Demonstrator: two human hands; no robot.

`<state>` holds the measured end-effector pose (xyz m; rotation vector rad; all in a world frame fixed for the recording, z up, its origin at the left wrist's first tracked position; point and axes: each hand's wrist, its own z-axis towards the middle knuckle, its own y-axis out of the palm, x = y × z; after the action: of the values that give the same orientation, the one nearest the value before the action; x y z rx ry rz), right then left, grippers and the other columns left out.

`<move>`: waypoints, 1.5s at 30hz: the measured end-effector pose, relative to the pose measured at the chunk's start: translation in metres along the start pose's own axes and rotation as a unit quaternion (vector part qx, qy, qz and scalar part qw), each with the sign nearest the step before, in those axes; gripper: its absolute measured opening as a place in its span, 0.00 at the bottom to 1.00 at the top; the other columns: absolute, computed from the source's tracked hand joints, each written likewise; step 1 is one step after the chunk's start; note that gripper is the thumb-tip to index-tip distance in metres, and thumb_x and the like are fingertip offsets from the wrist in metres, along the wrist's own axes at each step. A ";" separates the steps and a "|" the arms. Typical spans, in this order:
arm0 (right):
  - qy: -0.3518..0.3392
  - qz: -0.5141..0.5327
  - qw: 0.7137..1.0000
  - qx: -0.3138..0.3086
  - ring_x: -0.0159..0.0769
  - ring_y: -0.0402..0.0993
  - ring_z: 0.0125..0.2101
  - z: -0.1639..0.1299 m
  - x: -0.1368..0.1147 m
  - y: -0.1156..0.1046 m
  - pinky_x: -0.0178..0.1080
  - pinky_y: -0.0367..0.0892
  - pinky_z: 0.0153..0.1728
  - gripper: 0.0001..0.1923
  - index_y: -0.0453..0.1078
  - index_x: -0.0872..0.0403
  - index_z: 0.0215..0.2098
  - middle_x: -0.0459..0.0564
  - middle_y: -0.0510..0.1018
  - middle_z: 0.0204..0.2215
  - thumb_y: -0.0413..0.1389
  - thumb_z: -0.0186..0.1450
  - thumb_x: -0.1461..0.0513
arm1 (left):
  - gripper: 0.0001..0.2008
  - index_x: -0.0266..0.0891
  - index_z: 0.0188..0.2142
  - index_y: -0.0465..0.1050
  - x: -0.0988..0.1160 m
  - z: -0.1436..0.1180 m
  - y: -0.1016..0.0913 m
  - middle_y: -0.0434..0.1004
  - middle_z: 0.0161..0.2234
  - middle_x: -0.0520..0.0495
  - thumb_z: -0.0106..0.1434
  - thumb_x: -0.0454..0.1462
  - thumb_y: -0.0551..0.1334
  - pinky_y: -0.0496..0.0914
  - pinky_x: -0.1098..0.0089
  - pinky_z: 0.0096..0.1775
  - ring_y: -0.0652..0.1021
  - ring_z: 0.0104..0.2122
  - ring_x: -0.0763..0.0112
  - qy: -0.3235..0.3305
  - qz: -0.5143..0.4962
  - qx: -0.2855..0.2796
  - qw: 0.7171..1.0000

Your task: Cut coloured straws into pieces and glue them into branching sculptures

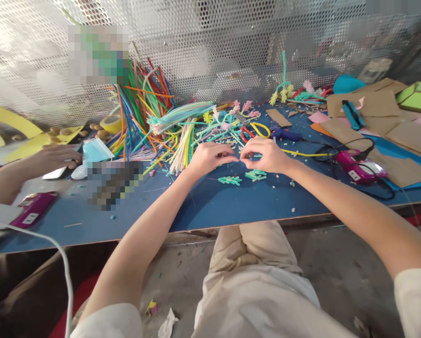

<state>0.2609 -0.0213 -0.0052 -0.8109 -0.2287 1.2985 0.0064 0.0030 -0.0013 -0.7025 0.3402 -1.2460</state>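
Observation:
My left hand [210, 157] and my right hand [265, 154] meet above the blue table, thumbs and fingertips pinched close together. Whatever lies between the fingertips is too small or hidden to name. Just below them on the table rest mint-green pipe cleaner sprigs, one on the left [230, 180] and one on the right [255, 175]. Behind my right hand are scissors [260, 128] with yellow and red handles. A dark blue glue gun [286, 134] lies beyond that hand. Cut pipe cleaners in pale colours [183, 148] are bundled behind my left hand.
Tall coloured pipe cleaners [126, 117] stand at the back left. A purple power strip [360, 166] with black cables sits right, near cardboard pieces [365, 103]. Another person's hand [60, 157] is at left, by a blue face mask [97, 150]. A perforated metal screen [231, 56] closes the back.

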 end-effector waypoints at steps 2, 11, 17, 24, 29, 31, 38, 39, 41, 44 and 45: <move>-0.001 -0.002 1.000 0.002 0.34 0.77 0.33 0.000 0.000 0.000 0.42 0.69 0.43 0.02 0.76 0.51 0.35 0.45 0.82 0.33 0.60 0.66 0.64 | 0.19 0.38 0.36 0.83 -0.001 -0.001 0.000 0.82 0.26 0.50 0.67 0.52 0.69 0.69 0.76 0.31 0.80 0.25 0.76 0.000 -0.001 0.003 1.000; -0.002 -0.016 1.000 0.011 0.33 0.75 0.31 0.003 -0.002 -0.001 0.41 0.68 0.41 0.03 0.74 0.52 0.33 0.45 0.82 0.31 0.60 0.66 0.64 | 0.19 0.38 0.36 0.83 -0.003 -0.003 0.001 0.81 0.25 0.51 0.66 0.53 0.69 0.69 0.76 0.31 0.80 0.25 0.75 -0.011 0.003 0.000 1.000; 0.006 -0.026 0.999 0.020 0.33 0.73 0.31 0.002 0.001 -0.001 0.40 0.68 0.40 0.03 0.75 0.52 0.33 0.45 0.81 0.30 0.61 0.66 0.64 | 0.20 0.39 0.36 0.83 -0.005 -0.004 0.001 0.82 0.26 0.50 0.66 0.54 0.68 0.69 0.76 0.31 0.80 0.25 0.76 -0.022 -0.001 -0.003 1.000; 0.003 -0.006 1.000 0.015 0.34 0.76 0.33 0.003 -0.001 -0.001 0.42 0.69 0.42 0.04 0.76 0.51 0.35 0.46 0.82 0.32 0.60 0.69 0.62 | 0.20 0.39 0.36 0.83 -0.004 -0.004 0.001 0.81 0.26 0.51 0.67 0.54 0.68 0.69 0.75 0.32 0.79 0.25 0.76 -0.020 -0.012 -0.011 1.000; 0.019 0.018 1.000 -0.004 0.36 0.77 0.34 0.003 -0.003 -0.001 0.43 0.71 0.43 0.04 0.77 0.50 0.36 0.47 0.83 0.34 0.60 0.68 0.61 | 0.20 0.40 0.36 0.83 -0.004 -0.003 0.002 0.81 0.26 0.51 0.68 0.54 0.67 0.69 0.75 0.32 0.79 0.25 0.75 -0.007 -0.017 -0.021 1.000; 0.023 0.012 1.000 -0.001 0.36 0.77 0.34 0.004 -0.003 -0.002 0.43 0.71 0.43 0.04 0.77 0.50 0.36 0.47 0.83 0.33 0.60 0.68 0.61 | 0.20 0.40 0.36 0.83 -0.004 -0.003 0.002 0.81 0.26 0.50 0.68 0.54 0.66 0.69 0.75 0.32 0.79 0.25 0.75 -0.009 -0.015 -0.026 0.999; 0.013 0.022 1.000 0.000 0.35 0.77 0.34 0.004 -0.003 0.000 0.43 0.71 0.42 0.03 0.77 0.51 0.36 0.47 0.83 0.33 0.60 0.67 0.63 | 0.18 0.39 0.38 0.83 -0.002 -0.004 0.003 0.82 0.27 0.50 0.67 0.53 0.69 0.68 0.76 0.32 0.80 0.27 0.75 -0.014 -0.010 -0.026 1.000; 0.015 0.025 1.000 -0.003 0.36 0.77 0.34 0.004 -0.002 0.000 0.43 0.71 0.42 0.03 0.77 0.51 0.37 0.47 0.83 0.34 0.60 0.67 0.63 | 0.18 0.39 0.38 0.83 -0.002 -0.004 0.003 0.82 0.27 0.50 0.66 0.52 0.69 0.68 0.76 0.32 0.80 0.27 0.75 -0.013 -0.010 -0.026 1.000; 0.019 0.030 0.999 -0.012 0.36 0.77 0.35 0.003 -0.002 0.000 0.43 0.71 0.43 0.04 0.77 0.51 0.38 0.48 0.83 0.35 0.60 0.66 0.64 | 0.17 0.39 0.37 0.83 -0.002 -0.004 0.003 0.81 0.27 0.50 0.66 0.52 0.70 0.68 0.76 0.32 0.80 0.26 0.75 -0.009 -0.013 -0.027 1.000; 0.028 0.034 0.999 -0.030 0.37 0.76 0.36 0.001 -0.002 -0.001 0.43 0.71 0.43 0.04 0.77 0.51 0.38 0.48 0.83 0.36 0.60 0.65 0.64 | 0.16 0.39 0.37 0.83 -0.002 -0.003 0.003 0.81 0.26 0.51 0.66 0.51 0.70 0.67 0.76 0.31 0.79 0.25 0.75 0.003 -0.016 -0.024 1.000; 0.030 0.035 0.998 -0.033 0.37 0.76 0.36 0.001 -0.002 -0.002 0.43 0.71 0.43 0.04 0.77 0.51 0.38 0.48 0.83 0.36 0.60 0.65 0.64 | 0.16 0.39 0.37 0.83 -0.002 -0.002 0.003 0.81 0.26 0.51 0.66 0.50 0.70 0.67 0.75 0.31 0.79 0.25 0.76 0.007 -0.016 -0.023 1.000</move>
<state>0.2611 -0.0227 -0.0030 -0.9210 -0.1977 1.3354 0.0069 0.0045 -0.0053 -0.7403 0.3712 -1.2782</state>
